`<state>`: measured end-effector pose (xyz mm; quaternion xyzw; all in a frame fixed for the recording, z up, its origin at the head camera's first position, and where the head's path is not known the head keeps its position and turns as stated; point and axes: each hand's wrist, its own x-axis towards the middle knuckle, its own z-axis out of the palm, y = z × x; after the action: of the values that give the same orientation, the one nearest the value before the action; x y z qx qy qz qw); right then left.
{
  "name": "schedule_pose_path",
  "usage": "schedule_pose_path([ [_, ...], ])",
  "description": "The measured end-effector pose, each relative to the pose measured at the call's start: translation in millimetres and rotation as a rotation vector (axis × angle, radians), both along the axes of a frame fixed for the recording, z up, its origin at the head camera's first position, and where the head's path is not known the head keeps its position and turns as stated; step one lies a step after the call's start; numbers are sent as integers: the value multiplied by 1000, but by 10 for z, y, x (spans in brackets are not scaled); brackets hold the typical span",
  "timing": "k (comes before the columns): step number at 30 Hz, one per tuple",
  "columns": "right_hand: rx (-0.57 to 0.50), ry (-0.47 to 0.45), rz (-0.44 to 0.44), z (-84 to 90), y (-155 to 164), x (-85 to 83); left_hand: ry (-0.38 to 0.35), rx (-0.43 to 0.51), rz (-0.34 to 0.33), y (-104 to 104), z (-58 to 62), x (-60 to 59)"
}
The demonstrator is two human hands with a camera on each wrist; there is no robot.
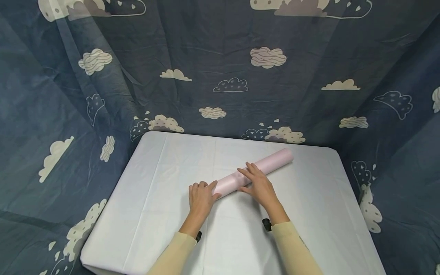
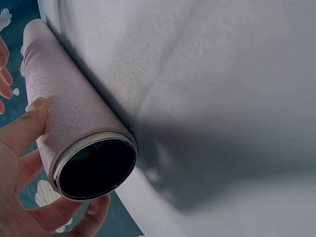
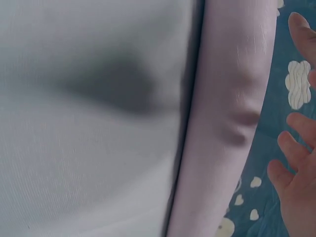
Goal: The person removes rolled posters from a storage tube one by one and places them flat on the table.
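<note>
A white cloth covers my bench (image 1: pixel 154 214); dark cloud-print curtains (image 1: pixel 220 76) wall it in; my left hand (image 1: pixel 201 196) cups the pink roll's (image 1: pixel 271 161) near end; my right hand (image 1: pixel 259 185) lies flat across its middle.

The roll (image 1: pixel 256 170) under my hands looks like pale pink paper, matt, with a fine crinkled, embossed grain that shows best in the left wrist view (image 2: pixel 69 108); its cut end shows thin white layers around a dark hollow core. The table cover (image 1: pixel 165 198) I work on is a white cloth, smooth and matt, with faint fold creases. The backdrop (image 1: pixel 220 68) is dark blue printed fabric, soft and wrinkled.
</note>
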<state>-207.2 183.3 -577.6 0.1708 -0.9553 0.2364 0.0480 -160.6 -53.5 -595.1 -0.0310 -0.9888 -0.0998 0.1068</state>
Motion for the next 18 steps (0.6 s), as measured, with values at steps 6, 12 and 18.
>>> schedule_pose_path([
  [6,5,0,24,-35,-64,19,-25,-4,-3,44,7,-25],
  [12,38,1,40,-64,-139,39,-12,-37,-11,71,11,-48],
  [18,97,28,54,-119,-202,34,-14,-56,-15,97,1,-71],
])
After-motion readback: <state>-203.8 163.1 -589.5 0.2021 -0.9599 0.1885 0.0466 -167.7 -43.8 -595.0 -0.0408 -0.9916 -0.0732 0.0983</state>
